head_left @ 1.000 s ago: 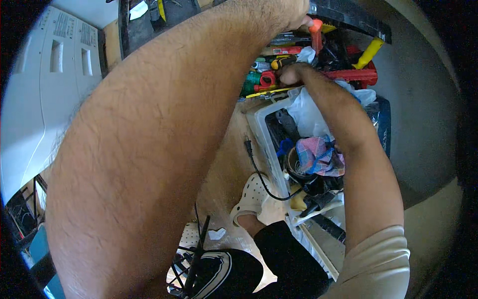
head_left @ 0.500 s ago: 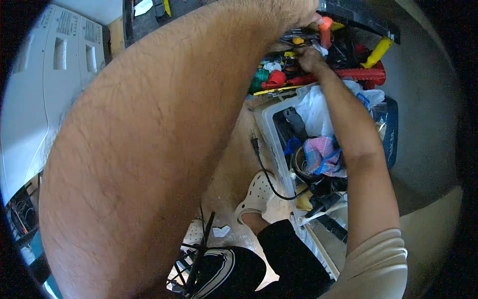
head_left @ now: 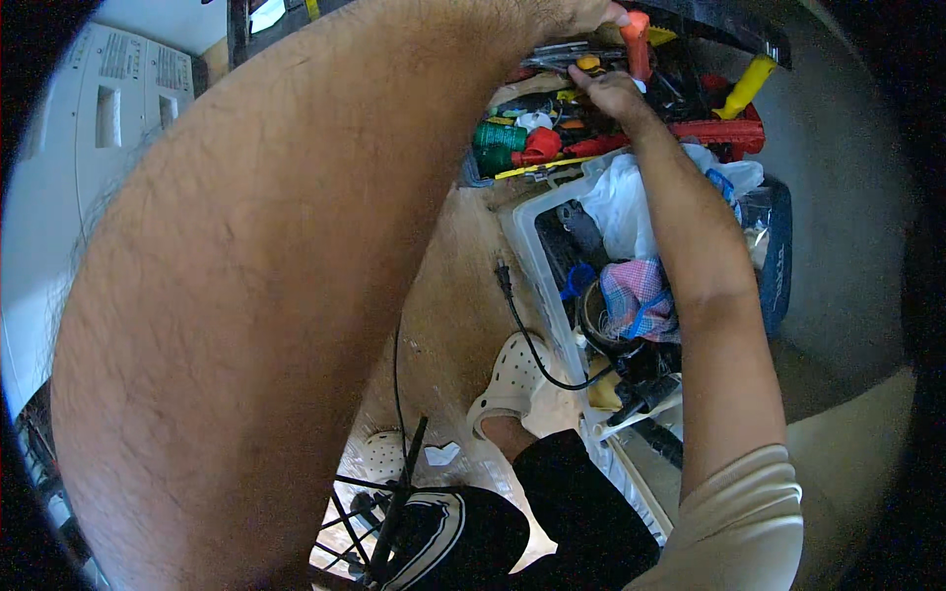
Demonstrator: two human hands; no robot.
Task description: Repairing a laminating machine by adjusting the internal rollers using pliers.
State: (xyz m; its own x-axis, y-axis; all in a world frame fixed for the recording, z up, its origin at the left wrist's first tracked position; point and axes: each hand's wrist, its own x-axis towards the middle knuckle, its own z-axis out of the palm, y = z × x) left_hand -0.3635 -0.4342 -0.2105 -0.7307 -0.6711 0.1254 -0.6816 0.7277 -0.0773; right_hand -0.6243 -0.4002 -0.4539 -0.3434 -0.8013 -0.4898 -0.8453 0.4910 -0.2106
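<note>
My left forearm crosses the view from lower left, and my left hand [head_left: 581,14] is partly cut off by the top edge. One fingertip lies against or beside the orange handle [head_left: 638,44] of a tool standing upright; most of the fingers are hidden. My right hand [head_left: 613,96] is over the red toolbox [head_left: 724,132], its thumb stretched away from the other fingers, and no held thing shows. Around it lie mixed hand tools, a green cylinder [head_left: 500,136], a red cap-like piece [head_left: 542,146] and a yellow handle [head_left: 749,87].
Below the toolbox stands a clear plastic bin [head_left: 532,231] with white bags [head_left: 619,202], a checked cloth [head_left: 636,300] and a black plug cord [head_left: 532,350]. White clogs [head_left: 512,379] are on the floor beside a black metal frame [head_left: 394,502]. White panels [head_left: 99,128] stand at left.
The view has shifted slightly, so the toolbox sits higher in it. My right hand has moved a little up, its thumb now spread out. My left hand stays by the orange handle.
</note>
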